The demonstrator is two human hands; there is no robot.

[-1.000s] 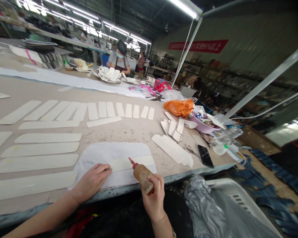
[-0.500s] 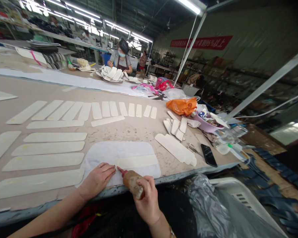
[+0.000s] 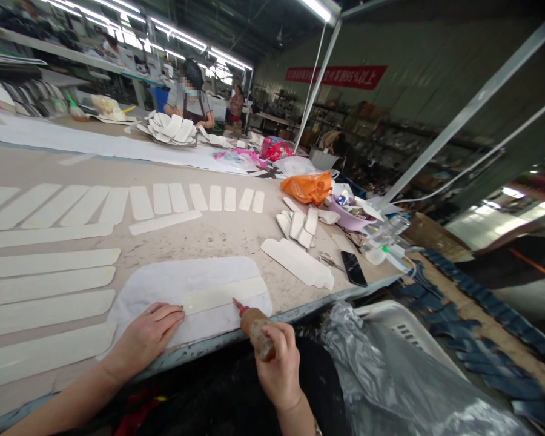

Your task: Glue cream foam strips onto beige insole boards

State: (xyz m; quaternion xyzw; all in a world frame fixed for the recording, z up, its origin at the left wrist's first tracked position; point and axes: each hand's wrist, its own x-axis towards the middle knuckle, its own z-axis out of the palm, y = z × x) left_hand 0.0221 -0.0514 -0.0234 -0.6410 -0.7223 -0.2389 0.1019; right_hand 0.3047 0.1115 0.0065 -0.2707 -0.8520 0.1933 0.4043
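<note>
"Squeeze bottle, amber, with a red nozzle. Is there any writing you can read near it?"

"Beyond it, yes: a red banner in the background carries pale Chinese characters, and its right end reads '95%以上'. Further left they are too blurred for me."

"And how does the bottle sit in the hand?"

"Its rear end is inside the right grip, fingers and thumb curled round it. The front of the body and the nozzle stick out ahead, pointing forward and to the left, tilted down."

"Where is the tip?"

"At the near edge of a cream strip, towards its right half. Whether it touches, I can't tell. The strip lies on a white round-cornered sheet along the near side of the bench."

"What about the left grip?"

"Laid flat on the sheet, fingers stretched out together, their tips at the strip's left end."

"What lies around them?"

"Rows of longer strips to the left. On the right, a stack of cream panels, then scissors just beside a black smartphone, and an orange plastic bag farther back."
</note>
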